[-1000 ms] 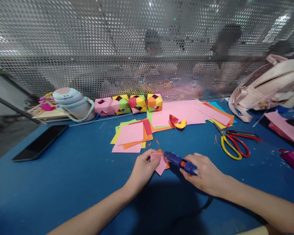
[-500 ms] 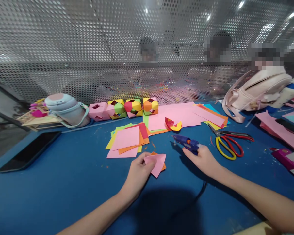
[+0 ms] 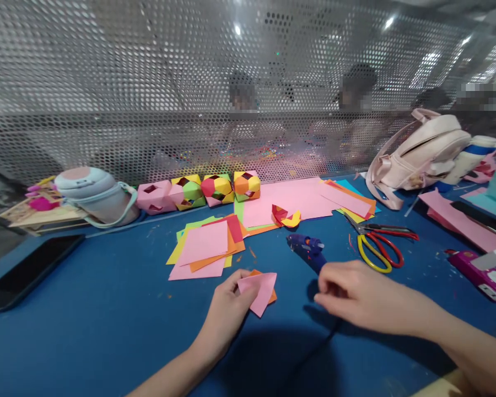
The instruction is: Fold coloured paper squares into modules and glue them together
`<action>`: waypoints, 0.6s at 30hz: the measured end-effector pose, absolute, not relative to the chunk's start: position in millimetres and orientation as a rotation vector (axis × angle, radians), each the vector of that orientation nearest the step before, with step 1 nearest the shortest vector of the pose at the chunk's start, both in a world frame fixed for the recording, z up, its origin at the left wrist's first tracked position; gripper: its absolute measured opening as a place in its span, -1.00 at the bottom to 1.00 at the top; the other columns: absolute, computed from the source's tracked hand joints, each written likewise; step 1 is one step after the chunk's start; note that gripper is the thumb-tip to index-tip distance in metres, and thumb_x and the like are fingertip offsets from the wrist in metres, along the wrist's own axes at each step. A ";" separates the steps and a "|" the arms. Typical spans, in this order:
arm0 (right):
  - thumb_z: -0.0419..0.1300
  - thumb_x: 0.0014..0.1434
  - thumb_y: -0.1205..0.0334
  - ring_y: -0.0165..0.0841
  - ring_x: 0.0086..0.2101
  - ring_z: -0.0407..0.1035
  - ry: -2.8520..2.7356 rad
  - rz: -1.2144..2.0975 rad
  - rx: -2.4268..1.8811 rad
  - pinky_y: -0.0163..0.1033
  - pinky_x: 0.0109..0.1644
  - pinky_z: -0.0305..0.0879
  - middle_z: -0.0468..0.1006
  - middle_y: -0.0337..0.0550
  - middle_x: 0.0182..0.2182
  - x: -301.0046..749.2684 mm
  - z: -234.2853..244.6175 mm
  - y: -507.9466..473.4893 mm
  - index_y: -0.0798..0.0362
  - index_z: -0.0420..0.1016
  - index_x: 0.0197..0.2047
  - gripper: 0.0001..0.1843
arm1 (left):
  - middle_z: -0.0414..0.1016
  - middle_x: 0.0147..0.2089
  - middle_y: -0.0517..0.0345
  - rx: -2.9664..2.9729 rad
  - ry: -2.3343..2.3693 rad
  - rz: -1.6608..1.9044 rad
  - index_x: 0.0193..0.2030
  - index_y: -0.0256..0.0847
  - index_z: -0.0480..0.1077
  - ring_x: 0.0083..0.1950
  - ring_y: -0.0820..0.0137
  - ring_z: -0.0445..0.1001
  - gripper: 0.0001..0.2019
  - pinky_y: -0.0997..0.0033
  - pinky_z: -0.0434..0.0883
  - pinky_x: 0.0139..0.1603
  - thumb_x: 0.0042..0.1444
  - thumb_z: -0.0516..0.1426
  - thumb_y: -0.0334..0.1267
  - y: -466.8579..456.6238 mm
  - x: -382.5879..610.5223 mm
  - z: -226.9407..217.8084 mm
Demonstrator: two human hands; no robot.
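Observation:
A small pink paper piece [image 3: 261, 292] and an orange piece [image 3: 271, 298] behind it are pinched together in my left hand [image 3: 227, 311], thumb on the pink one. My right hand [image 3: 351, 292] is empty, loosely curled with a gap between thumb and fingers, just beside the handle of a blue hot glue gun [image 3: 308, 243]. That glue gun lies on the blue table, nozzle to the left. Beyond it sits a folded red and yellow paper piece [image 3: 286, 216]. Left of it is a pile of coloured paper squares [image 3: 204, 242].
Scissors [image 3: 374, 251] and red-handled pliers [image 3: 397, 229] lie at right, near a magenta tool [image 3: 479, 275]. Several folded paper balls [image 3: 217, 189], a bottle [image 3: 95, 193] and pink sheets [image 3: 289, 198] stand or lie along the mesh screen. A backpack [image 3: 425, 149] is back right, a tablet [image 3: 28, 273] left.
My right hand has let go of the glue gun and drawn back toward me; the gun now rests on the table. My left hand still holds the paper pieces. The view has shifted slightly.

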State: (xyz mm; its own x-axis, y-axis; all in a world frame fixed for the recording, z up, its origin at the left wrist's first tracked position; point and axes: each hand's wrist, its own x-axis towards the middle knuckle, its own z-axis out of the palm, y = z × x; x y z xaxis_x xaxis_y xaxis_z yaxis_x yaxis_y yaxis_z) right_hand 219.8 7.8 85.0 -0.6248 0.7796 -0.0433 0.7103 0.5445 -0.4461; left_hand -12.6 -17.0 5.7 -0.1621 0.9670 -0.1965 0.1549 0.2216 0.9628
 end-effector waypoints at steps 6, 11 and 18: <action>0.20 0.05 0.23 -0.41 -0.30 0.31 -2.200 0.936 -1.115 -0.30 -0.24 0.30 0.39 -0.10 -0.18 162.4 32.7 12.2 0.08 0.24 -0.02 -0.58 | 0.38 -0.49 0.27 1.125 1.522 1.097 -0.42 -0.22 0.39 -0.45 0.43 0.29 -0.88 0.53 0.22 -0.45 -0.09 0.14 -0.23 -15.7 -15.8 2.3; 0.10 0.06 0.37 -0.47 -0.40 0.31 -1.976 1.187 -1.065 -0.39 -0.34 0.27 0.42 -0.24 -0.38 138.0 9.3 26.4 0.08 0.31 -0.18 -0.79 | 0.37 -0.50 0.27 1.159 1.518 1.073 -0.41 -0.22 0.39 -0.45 0.44 0.28 -0.85 0.53 0.23 -0.45 -0.07 0.16 -0.18 -14.9 -20.5 -0.9; 0.09 0.05 0.37 -0.51 -0.49 0.22 -1.904 1.216 -1.054 -0.43 -0.46 0.14 0.35 -0.31 -0.53 132.4 12.5 27.1 0.09 0.35 -0.40 -0.96 | 0.35 -0.52 0.28 1.201 1.537 1.052 -0.44 -0.23 0.39 -0.47 0.45 0.28 -0.85 0.52 0.23 -0.46 -0.07 0.14 -0.18 -14.7 -20.1 2.5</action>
